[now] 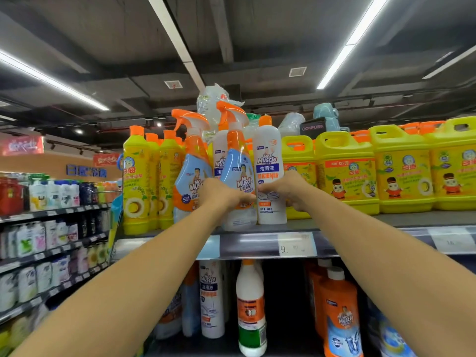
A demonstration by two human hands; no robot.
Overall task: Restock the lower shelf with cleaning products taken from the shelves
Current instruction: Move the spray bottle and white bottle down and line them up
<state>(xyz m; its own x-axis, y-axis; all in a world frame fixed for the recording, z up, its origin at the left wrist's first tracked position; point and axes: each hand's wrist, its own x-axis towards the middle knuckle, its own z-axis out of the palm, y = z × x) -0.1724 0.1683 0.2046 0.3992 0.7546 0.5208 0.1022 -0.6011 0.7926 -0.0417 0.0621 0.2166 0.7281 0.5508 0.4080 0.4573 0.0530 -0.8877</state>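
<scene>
Both hands hold cleaning bottles on the upper shelf (257,244), in the centre of the frame.
Of two orange-trigger sprayers, the left hand (222,195) has its fingers (244,198) curled round the spray bottle (238,173) on the right. The right hand (289,188) grasps the white bottle (269,161) touching it, with the thumb across the label. The second spray bottle (192,171) stands further left, then three tall yellow bottles (136,176); four yellow jugs (345,171) stand at the right.

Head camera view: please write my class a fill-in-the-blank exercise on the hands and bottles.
The right hand grips a white bottle whose cap is ____.
The left hand holds the spray bottle on that bottle's ____ side.
The big jugs on its other side are ____.
Missing: orange; left; yellow.
</scene>
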